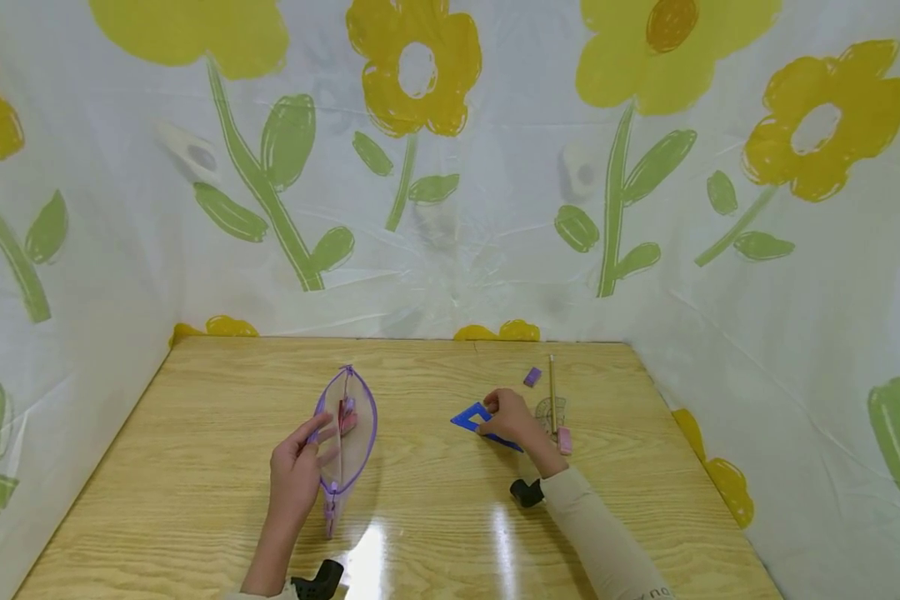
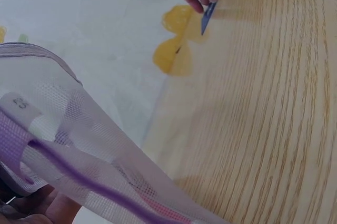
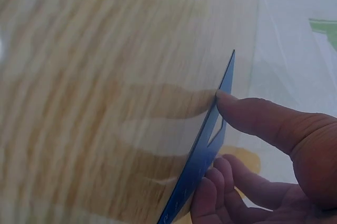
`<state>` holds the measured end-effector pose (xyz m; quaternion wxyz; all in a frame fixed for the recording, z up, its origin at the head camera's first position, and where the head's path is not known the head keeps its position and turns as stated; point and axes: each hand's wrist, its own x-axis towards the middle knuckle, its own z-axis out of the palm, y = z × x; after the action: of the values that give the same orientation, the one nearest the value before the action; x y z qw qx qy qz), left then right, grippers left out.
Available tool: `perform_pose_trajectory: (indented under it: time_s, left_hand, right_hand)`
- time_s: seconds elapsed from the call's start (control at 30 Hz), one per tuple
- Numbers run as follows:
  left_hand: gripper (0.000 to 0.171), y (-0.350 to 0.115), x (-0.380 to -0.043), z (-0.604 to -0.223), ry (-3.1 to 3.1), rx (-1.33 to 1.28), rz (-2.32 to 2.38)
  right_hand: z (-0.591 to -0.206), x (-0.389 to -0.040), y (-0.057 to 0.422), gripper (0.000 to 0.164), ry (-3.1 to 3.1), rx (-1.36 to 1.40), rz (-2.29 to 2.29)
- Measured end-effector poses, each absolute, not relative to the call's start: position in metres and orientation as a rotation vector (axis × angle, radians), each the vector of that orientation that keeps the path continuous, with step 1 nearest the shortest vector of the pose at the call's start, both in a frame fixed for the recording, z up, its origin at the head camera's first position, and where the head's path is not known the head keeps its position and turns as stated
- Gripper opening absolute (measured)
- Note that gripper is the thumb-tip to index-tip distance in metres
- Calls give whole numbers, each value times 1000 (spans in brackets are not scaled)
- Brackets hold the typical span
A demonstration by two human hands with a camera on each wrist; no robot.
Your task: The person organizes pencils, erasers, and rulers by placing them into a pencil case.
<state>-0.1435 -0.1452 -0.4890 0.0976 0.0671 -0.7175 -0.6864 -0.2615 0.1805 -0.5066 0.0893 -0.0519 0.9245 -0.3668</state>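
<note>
At the left of the head view, a clear mesh zip pouch [image 1: 358, 454] with purple trim gapes open, and pink and red items [image 1: 347, 417] show inside it. My left hand [image 1: 296, 458] grips the pouch by its left side. The mesh [image 2: 100, 145] fills the lower left of the left wrist view, partly covering that hand. My right hand [image 1: 513, 417] pinches a blue set square [image 1: 468, 417] between thumb and fingers, above the table. In the right wrist view the set square [image 3: 202, 158] is tilted nearly edge-on, with the thumb at its upper edge.
Right of my right hand lie a pencil [image 1: 552, 383], a purple eraser [image 1: 532, 377], a pink eraser [image 1: 565, 441] and a clear protractor [image 1: 546, 410], partly under the pencil. The wooden table [image 1: 217, 433] meets a white flowered cloth [image 1: 495, 250] at the back and sides.
</note>
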Motion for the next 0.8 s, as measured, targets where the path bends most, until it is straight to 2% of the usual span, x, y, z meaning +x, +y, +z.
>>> perform_pose_trajectory:
  time_s: [0.27, 0.67, 0.8]
  left_hand:
    - [48, -143, -144, -489, -2105, 215, -2031]
    - [51, -144, -145, -492, -2146, 213, -2025]
    - [50, -144, -146, -492, -2144, 218, -2027]
  right_hand:
    - [-508, -259, 178, 50, 2703, -169, -1101]
    - [-506, -258, 176, 56, 2686, -223, -1091]
    - [-505, -259, 176, 51, 2665, -272, -1090]
